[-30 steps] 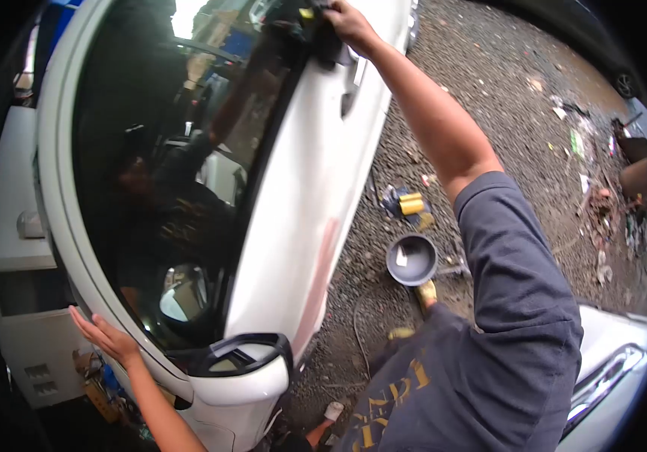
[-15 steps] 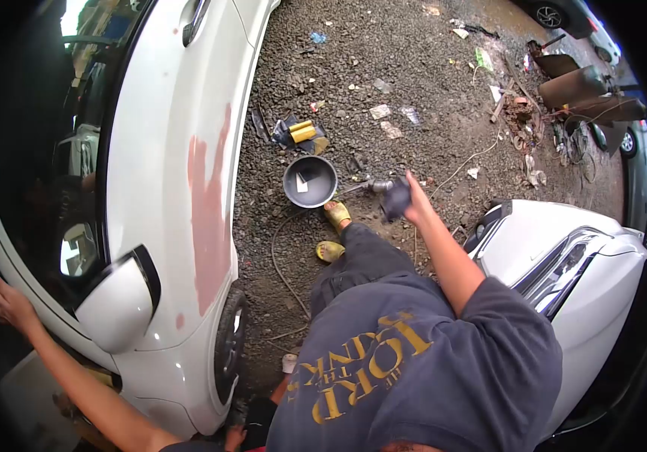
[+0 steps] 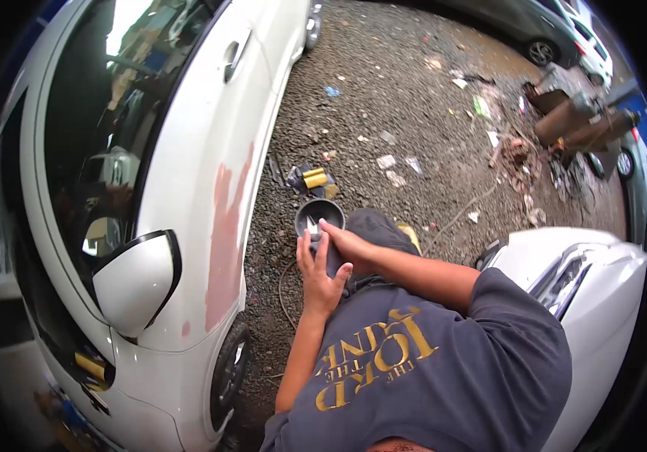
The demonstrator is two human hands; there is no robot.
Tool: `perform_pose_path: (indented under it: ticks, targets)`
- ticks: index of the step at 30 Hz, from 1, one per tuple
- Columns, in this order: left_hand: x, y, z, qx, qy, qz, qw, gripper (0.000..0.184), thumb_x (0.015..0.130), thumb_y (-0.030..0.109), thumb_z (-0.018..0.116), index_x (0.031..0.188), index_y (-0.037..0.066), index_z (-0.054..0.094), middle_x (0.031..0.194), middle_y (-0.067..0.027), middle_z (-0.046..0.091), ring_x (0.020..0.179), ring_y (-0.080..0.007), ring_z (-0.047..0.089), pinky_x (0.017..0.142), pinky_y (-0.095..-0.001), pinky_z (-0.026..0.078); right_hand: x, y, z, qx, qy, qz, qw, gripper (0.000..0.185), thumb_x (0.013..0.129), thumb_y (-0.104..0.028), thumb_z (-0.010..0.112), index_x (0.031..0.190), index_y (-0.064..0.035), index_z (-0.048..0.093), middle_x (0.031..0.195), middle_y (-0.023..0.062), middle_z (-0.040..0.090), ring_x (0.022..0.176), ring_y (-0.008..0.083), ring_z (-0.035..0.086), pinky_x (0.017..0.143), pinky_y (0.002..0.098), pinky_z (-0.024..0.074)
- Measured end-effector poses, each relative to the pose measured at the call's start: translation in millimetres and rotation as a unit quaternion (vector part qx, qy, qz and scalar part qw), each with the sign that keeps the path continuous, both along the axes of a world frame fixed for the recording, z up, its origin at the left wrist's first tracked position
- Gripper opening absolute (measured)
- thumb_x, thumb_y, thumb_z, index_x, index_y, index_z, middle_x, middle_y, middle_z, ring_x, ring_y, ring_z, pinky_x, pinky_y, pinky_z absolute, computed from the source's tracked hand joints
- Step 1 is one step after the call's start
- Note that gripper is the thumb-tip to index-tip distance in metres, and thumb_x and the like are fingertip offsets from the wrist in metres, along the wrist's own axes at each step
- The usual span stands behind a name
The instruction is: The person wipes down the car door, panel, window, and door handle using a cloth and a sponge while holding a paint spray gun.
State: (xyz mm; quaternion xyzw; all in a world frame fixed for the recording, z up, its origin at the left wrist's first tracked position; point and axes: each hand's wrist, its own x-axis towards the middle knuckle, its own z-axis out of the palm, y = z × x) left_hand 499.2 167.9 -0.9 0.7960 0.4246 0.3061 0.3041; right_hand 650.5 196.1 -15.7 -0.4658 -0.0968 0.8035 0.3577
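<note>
My left hand [image 3: 319, 285] is held up in front of me, thumb apart from the fingers, with a dark grey sheet of sandpaper [image 3: 333, 261] between them. My right hand [image 3: 353, 247] meets it from the other side and grips the same sheet; its fingers are partly hidden. Just beyond the fingertips stands a dark round bowl [image 3: 332, 209] on the gravel, with a pale flat piece [image 3: 312, 224] inside. To the left, the white car [image 3: 188, 196] carries a pinkish-brown patch [image 3: 225, 241] on its side, above the front wheel.
Yellow blocks [image 3: 314, 178] lie on dark sheets behind the bowl. The side mirror [image 3: 137, 282] sticks out at left. Another white car [image 3: 572, 256] is close on my right. Litter and a thin hose [image 3: 462, 218] lie on the gravel, with rusty cylinders [image 3: 568, 120] farther off.
My left hand has come away from the white car's windshield area to the middle. My right hand has brought the sandpaper inward to meet it near the bowl. The view has shifted.
</note>
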Motion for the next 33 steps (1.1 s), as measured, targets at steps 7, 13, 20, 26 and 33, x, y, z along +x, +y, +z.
perform_pose_path:
  ticks: [7,13,20,26,33]
  targets:
    - [-12.2,60.9,-84.4,-0.256,-0.137,0.136,0.947,0.053,0.09,0.017,0.076,0.138,0.004,0.057,0.133,-0.0155,0.063,0.125,-0.0272,0.06,0.108,-0.0384,0.045,19.6,64.9,-9.9,0.028,0.097,0.225,0.969,0.102,0.095,-0.084,0.021,0.152,-0.0017,0.041,0.151,0.0137,0.05,0.139,0.0303,0.048,0.116,0.0551,0.0323]
    - [47.8,90.4,-226.8,-0.41,-0.308,0.31,0.8,0.045,0.082,-0.007,0.052,0.124,0.004,0.064,0.117,-0.013,0.071,0.105,-0.0259,0.069,0.092,-0.0372,0.055,141.6,179.7,-155.3,-0.061,0.025,0.487,0.871,0.096,0.098,-0.08,0.032,0.146,0.0002,0.052,0.144,0.016,0.059,0.131,0.0349,0.056,0.11,0.0559,0.0431]
    - [190.5,30.2,-257.4,-0.444,-0.481,0.649,0.389,0.034,0.084,0.011,0.06,0.118,0.003,0.06,0.096,-0.0144,0.068,0.068,-0.0263,0.068,0.062,-0.0384,0.058,273.8,321.2,-264.9,0.125,-0.402,0.746,0.516,0.053,0.096,-0.048,0.059,0.127,-0.0056,0.066,0.128,0.0228,0.068,0.121,0.0407,0.064,0.103,0.0477,0.05]
    - [329.2,-25.9,-271.2,-0.407,-0.595,0.637,0.272,0.035,0.087,0.01,0.057,0.122,0.005,0.054,0.103,-0.0175,0.066,0.078,-0.028,0.072,0.066,-0.0393,0.063,307.4,357.0,-334.5,0.262,-0.405,0.861,0.164,0.04,0.093,-0.034,0.063,0.121,-0.0054,0.069,0.124,0.0207,0.07,0.116,0.0399,0.067,0.097,0.0525,0.0541]
    - [549.5,-44.5,-369.7,-0.298,-0.645,0.693,0.122,0.064,0.087,0.007,0.058,0.15,0.006,0.044,0.126,-0.0203,0.061,0.107,-0.032,0.067,0.091,-0.0386,0.056,213.5,262.7,-442.3,0.366,-0.244,0.893,-0.098,0.033,0.088,-0.023,0.062,0.115,-0.0069,0.071,0.113,0.0199,0.072,0.109,0.0386,0.069,0.092,0.052,0.0564]
